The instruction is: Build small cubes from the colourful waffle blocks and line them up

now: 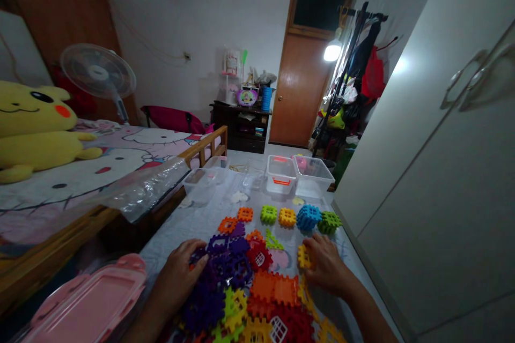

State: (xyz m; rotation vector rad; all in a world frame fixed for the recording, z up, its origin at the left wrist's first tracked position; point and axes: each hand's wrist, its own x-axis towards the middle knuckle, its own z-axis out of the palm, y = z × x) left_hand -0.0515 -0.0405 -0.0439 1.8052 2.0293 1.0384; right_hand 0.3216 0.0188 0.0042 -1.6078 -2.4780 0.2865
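Observation:
My right hand (324,263) pinches a yellow interlocking block (304,257) at the right of the cloth-covered table. At the left edge of the pile, my left hand (181,268) curls around purple interlocking blocks (198,257); its fingertips are partly hidden among them. Between the hands spreads a heap of loose pieces: purple blocks (239,270), orange blocks (274,288), red blocks (295,321) and yellow-green blocks (234,308). Beyond my right hand stand grouped blocks in a row: light green (269,215), yellow (287,217), blue (308,217) and dark green (330,222).
Clear plastic boxes (314,177) stand at the table's far end, one with orange clips (281,182). A pink lid (92,300) lies at lower left. A bed with a wooden rail (205,144) flanks the left; a white wardrobe (434,171) flanks the right.

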